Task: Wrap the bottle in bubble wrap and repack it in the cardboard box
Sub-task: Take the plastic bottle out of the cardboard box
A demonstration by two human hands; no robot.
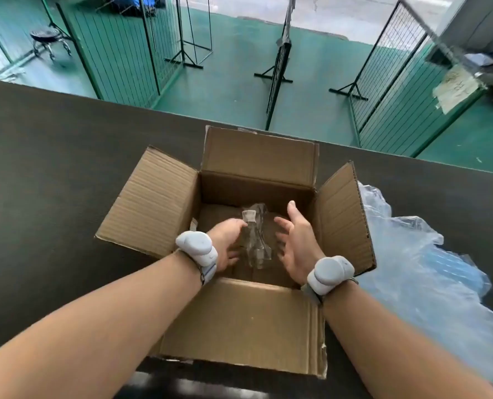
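Note:
An open cardboard box (158, 200) stands on the dark table with all its flaps spread out. Inside it lies a clear bottle (255, 234) with a small white label near its far end. My left hand (228, 246) is inside the box, its fingers curled against the bottle's left side. My right hand (295, 243) is also in the box, just right of the bottle, fingers spread and apart from it. A crumpled sheet of bubble wrap (429, 272) lies on the table right of the box.
The dark table (52, 174) reaches left and right of the box; its far edge runs behind the box. Beyond it are a green floor, wire mesh panels (389, 90) on stands and a black stool (48, 41). Grey trackers sit on both wrists.

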